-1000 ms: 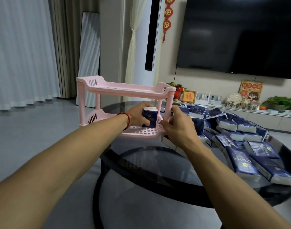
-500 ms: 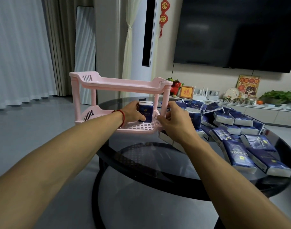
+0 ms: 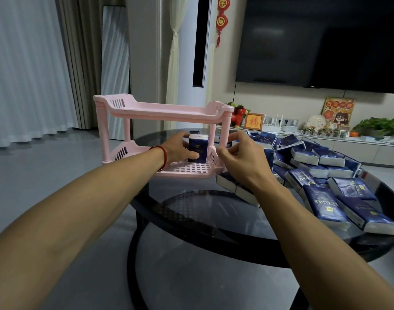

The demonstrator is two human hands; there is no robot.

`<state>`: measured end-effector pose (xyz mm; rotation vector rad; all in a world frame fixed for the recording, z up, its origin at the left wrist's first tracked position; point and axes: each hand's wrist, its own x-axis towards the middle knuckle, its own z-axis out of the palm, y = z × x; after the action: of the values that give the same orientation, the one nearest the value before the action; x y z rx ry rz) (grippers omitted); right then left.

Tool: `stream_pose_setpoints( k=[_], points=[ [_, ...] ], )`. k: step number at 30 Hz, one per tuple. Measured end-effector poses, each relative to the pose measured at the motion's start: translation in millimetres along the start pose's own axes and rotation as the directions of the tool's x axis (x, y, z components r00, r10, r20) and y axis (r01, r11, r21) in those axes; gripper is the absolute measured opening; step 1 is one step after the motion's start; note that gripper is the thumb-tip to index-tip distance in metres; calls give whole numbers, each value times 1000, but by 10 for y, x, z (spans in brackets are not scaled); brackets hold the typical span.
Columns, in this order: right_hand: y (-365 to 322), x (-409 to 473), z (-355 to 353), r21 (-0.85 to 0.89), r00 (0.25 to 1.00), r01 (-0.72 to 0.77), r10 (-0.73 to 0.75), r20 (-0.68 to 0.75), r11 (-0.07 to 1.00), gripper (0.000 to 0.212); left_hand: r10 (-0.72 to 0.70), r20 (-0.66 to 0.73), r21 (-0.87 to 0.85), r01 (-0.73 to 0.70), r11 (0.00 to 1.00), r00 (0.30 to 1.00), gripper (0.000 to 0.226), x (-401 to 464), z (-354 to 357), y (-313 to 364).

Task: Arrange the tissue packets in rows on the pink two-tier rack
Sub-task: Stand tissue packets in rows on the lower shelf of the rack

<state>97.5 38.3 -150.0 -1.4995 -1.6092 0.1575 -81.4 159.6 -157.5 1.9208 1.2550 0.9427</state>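
left hand (image 3: 178, 148) grips glossy blue packet (image 3: 198, 148) upright on pink lattice rack (image 3: 187, 170).

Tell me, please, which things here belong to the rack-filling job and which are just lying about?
Job:
pink rack
upright packet on its lower tier, held by left hand
right hand beside the rack
loose packets on glass table

Lying about:
television
red ornament
framed picture
potted plant

We see a dark television (image 3: 321, 41) on the wall, with a red hanging ornament (image 3: 220, 19) to its left, a low cabinet (image 3: 359, 148) below it carrying a framed picture (image 3: 253, 121) and potted plant (image 3: 379, 126).
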Motion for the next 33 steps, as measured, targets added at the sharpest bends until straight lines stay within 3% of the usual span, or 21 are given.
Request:
stream_pose_setpoints(
  k=[10,22,26,29,30,33],
  points=[
    [-20,-1,7,3,1000,11,-11,-3,1000,26,3,-35,82,0,997,999,62,27,-10,-41],
    [-41,-21,-30,17,1000,16,-16,-15,1000,28,-8,-16,112,9,994,1000,70,-7,-37,-22],
    [-80,-43,-74,25,999,1,0,-43,1000,36,-47,-19,96,48,994,999,79,-36,-64,-13],
    [-118,-66,-145,40,997,2,1,-77,999,37,-125,-18,59,126,990,992,100,-60,-125,-6],
    [-134,-81,-194,44,995,1,3,-99,999,36,-133,-25,80,134,988,991,102,-79,-151,20],
    [-147,-179,-427,-60,988,23,-32,-151,998,28,-112,-46,320,121,940,993,77,-428,-242,267]
  ],
)
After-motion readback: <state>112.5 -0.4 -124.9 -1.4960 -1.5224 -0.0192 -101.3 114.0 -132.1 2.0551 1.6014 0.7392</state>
